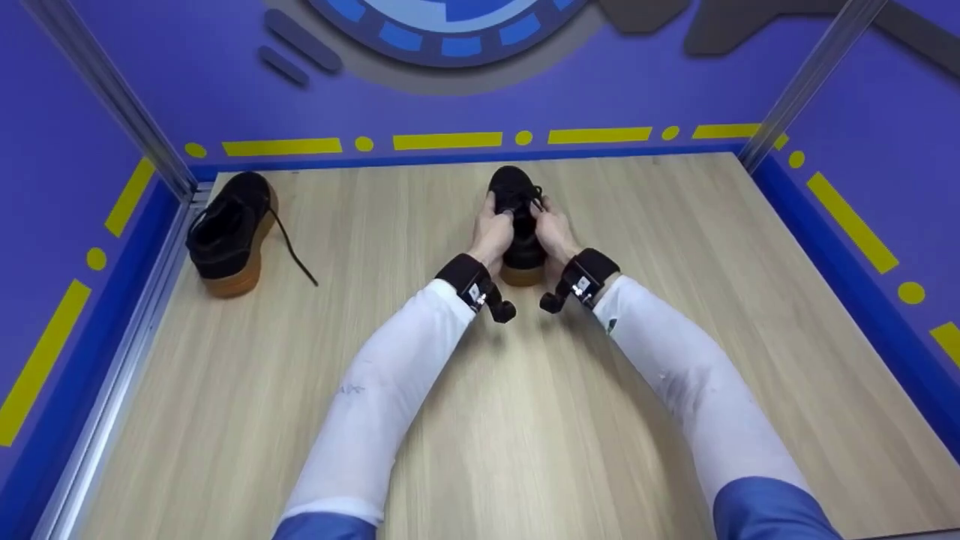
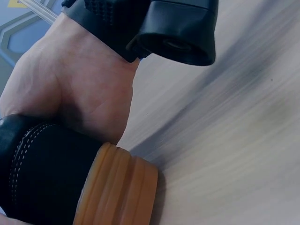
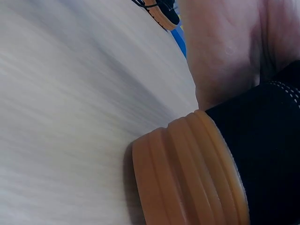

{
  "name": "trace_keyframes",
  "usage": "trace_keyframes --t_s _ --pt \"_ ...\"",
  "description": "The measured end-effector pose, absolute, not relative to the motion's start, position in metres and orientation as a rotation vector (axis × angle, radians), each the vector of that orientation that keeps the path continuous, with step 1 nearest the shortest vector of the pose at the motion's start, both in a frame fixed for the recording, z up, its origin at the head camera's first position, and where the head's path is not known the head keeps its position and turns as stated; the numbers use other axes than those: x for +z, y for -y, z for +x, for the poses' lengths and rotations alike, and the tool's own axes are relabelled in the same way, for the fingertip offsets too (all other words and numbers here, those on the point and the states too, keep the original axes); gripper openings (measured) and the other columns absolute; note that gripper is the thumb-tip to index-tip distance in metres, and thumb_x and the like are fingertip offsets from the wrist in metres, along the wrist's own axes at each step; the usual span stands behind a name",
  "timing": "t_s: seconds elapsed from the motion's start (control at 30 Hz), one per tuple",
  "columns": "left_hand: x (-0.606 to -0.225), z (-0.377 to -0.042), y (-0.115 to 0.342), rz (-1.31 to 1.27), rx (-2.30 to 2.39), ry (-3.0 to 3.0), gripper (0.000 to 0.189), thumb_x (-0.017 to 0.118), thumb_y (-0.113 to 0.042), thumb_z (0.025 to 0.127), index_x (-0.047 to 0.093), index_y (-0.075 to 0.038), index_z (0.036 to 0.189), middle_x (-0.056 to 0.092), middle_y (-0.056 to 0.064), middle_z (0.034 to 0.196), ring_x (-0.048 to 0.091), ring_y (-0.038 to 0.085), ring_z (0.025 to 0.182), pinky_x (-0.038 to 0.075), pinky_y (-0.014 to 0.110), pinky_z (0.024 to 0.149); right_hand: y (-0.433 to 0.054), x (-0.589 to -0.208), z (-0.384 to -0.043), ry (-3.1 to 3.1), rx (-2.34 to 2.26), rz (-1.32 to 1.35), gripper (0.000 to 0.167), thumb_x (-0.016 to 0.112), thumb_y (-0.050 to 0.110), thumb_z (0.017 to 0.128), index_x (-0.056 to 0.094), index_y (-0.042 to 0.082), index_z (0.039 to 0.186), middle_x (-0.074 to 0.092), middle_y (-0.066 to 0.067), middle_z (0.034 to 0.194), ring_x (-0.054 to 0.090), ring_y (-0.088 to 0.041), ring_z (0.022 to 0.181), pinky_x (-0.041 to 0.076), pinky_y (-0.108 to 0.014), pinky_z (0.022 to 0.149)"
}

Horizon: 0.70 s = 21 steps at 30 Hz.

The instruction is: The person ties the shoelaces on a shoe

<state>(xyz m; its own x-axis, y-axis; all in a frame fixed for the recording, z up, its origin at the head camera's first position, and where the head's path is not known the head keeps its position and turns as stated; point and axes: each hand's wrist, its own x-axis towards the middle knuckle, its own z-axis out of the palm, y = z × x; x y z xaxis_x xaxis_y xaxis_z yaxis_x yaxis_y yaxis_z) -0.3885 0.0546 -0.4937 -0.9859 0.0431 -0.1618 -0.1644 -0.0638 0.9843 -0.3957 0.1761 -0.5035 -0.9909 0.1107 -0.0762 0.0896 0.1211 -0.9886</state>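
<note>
A black lace-up shoe (image 1: 523, 253) with a tan gum sole (image 2: 123, 187) stands upright on the wooden tabletop, toe pointing away from me. My left hand (image 1: 493, 234) grips its left side, thumb over the upper near the laces. On the opposite side my right hand (image 1: 553, 232) grips the shoe, with thumb and fingers close to a small loop of black lace (image 1: 538, 192). Both wrist views show the heel (image 3: 267, 159) near the palms; the fingertips are hidden there.
A matching black shoe (image 1: 229, 225) stands at the back left of the tabletop (image 1: 375, 315), one lace (image 1: 294, 249) trailing onto the wood. Blue-purple panels (image 1: 420, 105) wall the back and sides, with metal posts (image 1: 120, 97) at the corners.
</note>
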Motion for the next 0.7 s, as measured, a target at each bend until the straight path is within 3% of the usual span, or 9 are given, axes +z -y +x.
trace_keyframes --t_s 0.7 --pt "-0.492 -0.404 -0.063 -0.129 2.156 -2.083 0.066 0.046 -0.007 0.106 0.022 -0.007 0.167 0.025 0.014 0.174 0.023 0.025 0.162 0.018 0.034 0.132 -0.187 -0.504 -0.407 2.354 2.05 -0.275 0.045 0.046 0.02 0.111 0.052 0.001 0.151 0.05 -0.016 0.159 0.044 -0.024 0.148 0.032 -0.03 0.125"
